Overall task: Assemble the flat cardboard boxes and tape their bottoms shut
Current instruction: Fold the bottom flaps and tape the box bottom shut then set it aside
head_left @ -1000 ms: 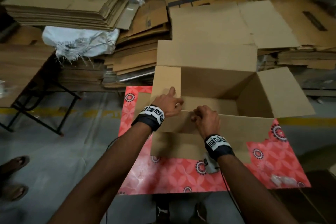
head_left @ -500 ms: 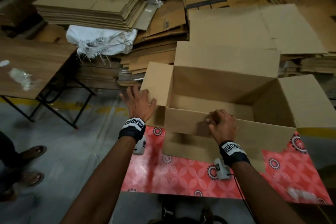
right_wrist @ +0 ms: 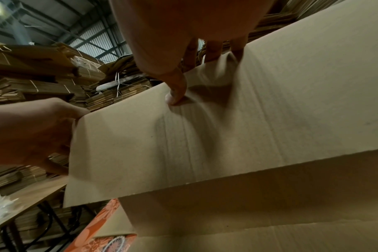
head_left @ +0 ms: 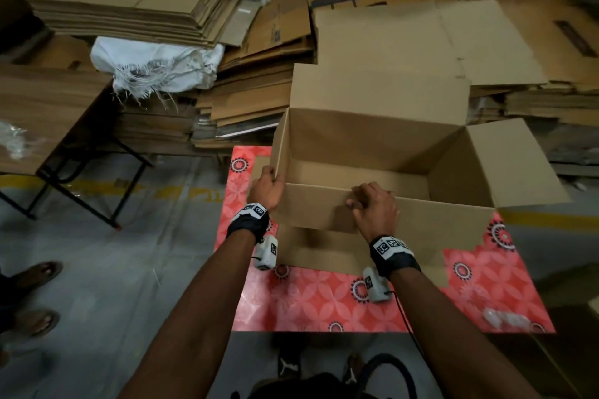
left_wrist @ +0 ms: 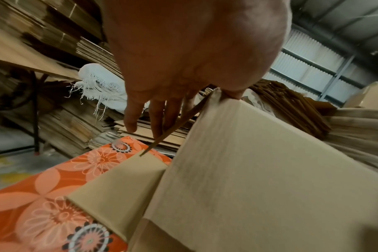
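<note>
An open brown cardboard box stands on a red flower-patterned table. Its far and right flaps spread outward, and its left flap stands upright. My left hand is at the near left corner. In the left wrist view its fingers lie along the outside of the left flap and its thumb sits on the near flap. My right hand grips the top edge of the near flap. The right wrist view shows its thumb pressed on the flap's outer face and its fingers hooked over the edge.
Stacks of flat cardboard and a white sack pile up behind the table. A large flat sheet lies behind the box. A wooden folding table stands at the left. Another person's sandalled feet are on the floor at the left.
My left hand left the near flap, went out to the spread left flap, then came back to the near left corner. That flap now stands upright. My right hand kept its hold.
</note>
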`<state>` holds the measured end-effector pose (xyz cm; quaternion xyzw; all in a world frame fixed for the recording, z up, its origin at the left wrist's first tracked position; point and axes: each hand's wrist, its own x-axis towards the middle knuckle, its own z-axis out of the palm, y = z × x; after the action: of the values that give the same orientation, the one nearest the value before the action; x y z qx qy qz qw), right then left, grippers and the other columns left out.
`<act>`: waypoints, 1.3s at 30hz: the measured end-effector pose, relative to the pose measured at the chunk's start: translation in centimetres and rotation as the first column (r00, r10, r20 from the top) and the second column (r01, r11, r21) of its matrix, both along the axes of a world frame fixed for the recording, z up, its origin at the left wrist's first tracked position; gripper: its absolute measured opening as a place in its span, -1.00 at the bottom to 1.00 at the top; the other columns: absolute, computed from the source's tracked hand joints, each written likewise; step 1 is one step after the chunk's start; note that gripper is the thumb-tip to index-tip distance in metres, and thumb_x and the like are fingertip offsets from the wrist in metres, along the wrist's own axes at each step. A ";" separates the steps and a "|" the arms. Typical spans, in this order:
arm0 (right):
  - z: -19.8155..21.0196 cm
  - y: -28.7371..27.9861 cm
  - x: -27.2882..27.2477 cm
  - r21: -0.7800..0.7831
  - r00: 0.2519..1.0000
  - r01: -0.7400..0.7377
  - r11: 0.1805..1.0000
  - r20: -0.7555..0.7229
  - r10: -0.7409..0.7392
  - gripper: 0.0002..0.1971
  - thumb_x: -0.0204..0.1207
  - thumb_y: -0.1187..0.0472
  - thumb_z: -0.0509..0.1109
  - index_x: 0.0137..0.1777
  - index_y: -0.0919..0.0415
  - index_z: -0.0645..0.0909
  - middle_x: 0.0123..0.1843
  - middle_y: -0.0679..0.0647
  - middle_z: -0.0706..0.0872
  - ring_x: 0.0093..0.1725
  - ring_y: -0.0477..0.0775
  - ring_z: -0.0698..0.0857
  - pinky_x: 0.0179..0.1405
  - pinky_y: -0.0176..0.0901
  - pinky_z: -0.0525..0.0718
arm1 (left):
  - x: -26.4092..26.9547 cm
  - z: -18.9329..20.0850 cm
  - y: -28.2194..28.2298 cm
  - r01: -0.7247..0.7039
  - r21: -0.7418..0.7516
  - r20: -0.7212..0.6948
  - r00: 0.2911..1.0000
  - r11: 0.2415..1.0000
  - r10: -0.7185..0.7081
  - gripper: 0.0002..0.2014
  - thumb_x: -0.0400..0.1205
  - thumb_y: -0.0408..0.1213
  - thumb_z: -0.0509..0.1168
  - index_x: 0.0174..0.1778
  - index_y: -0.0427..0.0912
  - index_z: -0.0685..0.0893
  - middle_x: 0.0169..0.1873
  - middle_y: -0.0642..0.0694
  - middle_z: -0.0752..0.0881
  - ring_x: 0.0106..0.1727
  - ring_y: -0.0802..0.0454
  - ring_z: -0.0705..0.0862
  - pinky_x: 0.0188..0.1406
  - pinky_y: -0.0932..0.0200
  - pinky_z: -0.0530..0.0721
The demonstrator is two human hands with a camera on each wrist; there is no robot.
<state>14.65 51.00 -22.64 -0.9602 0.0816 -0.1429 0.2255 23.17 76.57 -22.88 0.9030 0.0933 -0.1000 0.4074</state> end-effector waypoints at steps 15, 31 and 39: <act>-0.7 -0.4 0.5 0.014 1.000 -0.024 1.000 0.007 0.024 -0.83 0.49 0.02 0.58 0.04 -0.04 0.75 0.01 -0.13 0.73 0.00 0.29 0.64 -0.23 -0.01 0.60 | -0.4 0.2 -0.4 0.051 -0.038 -0.002 0.999 0.998 -0.051 -0.52 0.88 -0.16 -0.03 0.71 -0.29 0.26 0.51 -0.46 0.54 0.49 -0.48 0.53 0.37 -0.11 0.46; -0.5 -3.8 -7.0 -0.333 0.901 -0.423 0.843 -0.257 0.351 0.27 0.16 -0.43 0.52 0.83 -0.03 0.02 0.85 0.02 0.04 0.83 0.13 -0.11 0.71 0.48 -0.09 | -10.2 1.9 -5.3 0.499 0.638 0.116 0.691 0.587 -0.713 0.17 0.26 0.63 0.10 0.78 0.06 0.18 0.79 -0.22 0.06 0.80 -0.33 -0.08 0.63 -0.62 -0.16; 1.1 -7.3 -10.0 -0.371 0.963 -0.145 0.917 0.160 0.217 -0.53 0.39 0.17 0.40 0.33 0.14 0.73 0.27 0.10 0.79 0.34 0.26 0.68 0.46 0.39 0.48 | -12.2 2.4 -8.9 0.407 0.652 0.310 0.626 0.640 -0.715 -0.36 0.40 0.01 0.26 0.44 -0.03 0.65 0.50 -0.15 0.62 0.51 -0.24 0.55 0.54 -0.35 0.42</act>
<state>4.68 43.73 -21.56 -0.9695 -0.0579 -0.2285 0.0676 10.98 67.69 -20.47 0.9458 -0.3028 0.0624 0.0990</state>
